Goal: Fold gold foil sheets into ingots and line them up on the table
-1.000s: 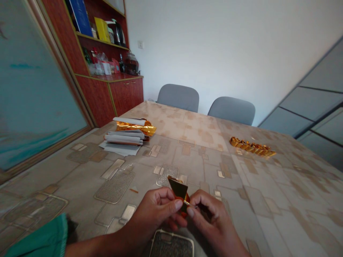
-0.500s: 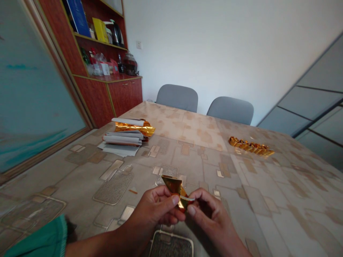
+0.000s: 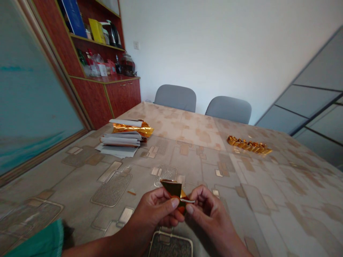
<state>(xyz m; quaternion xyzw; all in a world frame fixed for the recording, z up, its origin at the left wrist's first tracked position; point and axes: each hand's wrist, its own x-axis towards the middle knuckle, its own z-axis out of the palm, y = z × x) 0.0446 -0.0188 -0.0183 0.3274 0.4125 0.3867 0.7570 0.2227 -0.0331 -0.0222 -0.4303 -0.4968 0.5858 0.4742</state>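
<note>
A small folded piece of gold foil paper (image 3: 172,188) is held between both hands, just above the near part of the table. My left hand (image 3: 162,208) pinches its left side, thumb in front and fingers behind. At the right end, my right hand (image 3: 205,208) grips a folded edge with thumb and index finger, where a thin white strip of the paper's back shows. The fingertips hide the lower part of the fold. Far to the left lies a stack of paper sheets (image 3: 122,139), grey-white on the upper faces, with a gold foil sheet (image 3: 146,129) behind.
A row of folded gold foil pieces (image 3: 249,145) lies on the patterned tablecloth (image 3: 193,167) at the right. Two grey chairs (image 3: 175,97) stand at the far edge. A red-brown cabinet (image 3: 123,94) is at the back left. A small orange scrap (image 3: 131,192) lies left of my hands.
The right end of the foil paper has been pressed down a little, its white edge now lying flatter. Both hands keep their hold. The camera view has shifted slightly.
</note>
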